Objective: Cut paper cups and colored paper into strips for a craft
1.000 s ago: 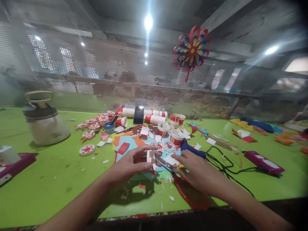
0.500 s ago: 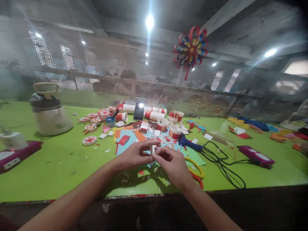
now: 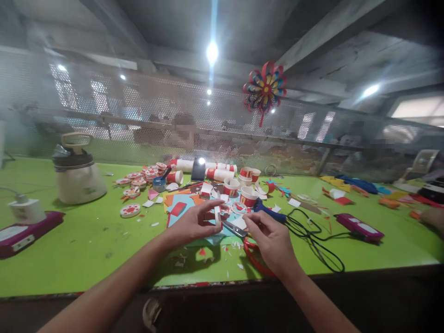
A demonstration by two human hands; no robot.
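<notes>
My left hand [image 3: 194, 223] holds a small white paper loop with a red edge [image 3: 218, 217] between thumb and fingers, which curve around it. To its right, my right hand [image 3: 274, 238] has thumb and index finger pinched together. Scissors with red and yellow handles [image 3: 255, 259] sit in that hand, partly covered by the fingers, their blades pointing left toward the loop. By the right fingertips is a white paper scrap [image 3: 240, 222]; I cannot tell whether they touch it. Coloured paper sheets [image 3: 187, 198] lie beneath the hands. Just beyond stand red-and-white paper cups [image 3: 249, 198].
A blue-handled tool [image 3: 270, 208] with a black cord [image 3: 321, 238] lies at right, near a purple power strip [image 3: 360, 227]. At left are round red-and-white pieces [image 3: 130, 210], a blue-lidded jar [image 3: 159, 184] and a spray bottle [image 3: 79, 182]. A phone [image 3: 198, 170] leans against paper-cup stacks [image 3: 219, 175].
My right hand has drawn away from the loop, to the right. The scissors have shifted left, their blades now showing between my hands. The view has tilted up slightly.
</notes>
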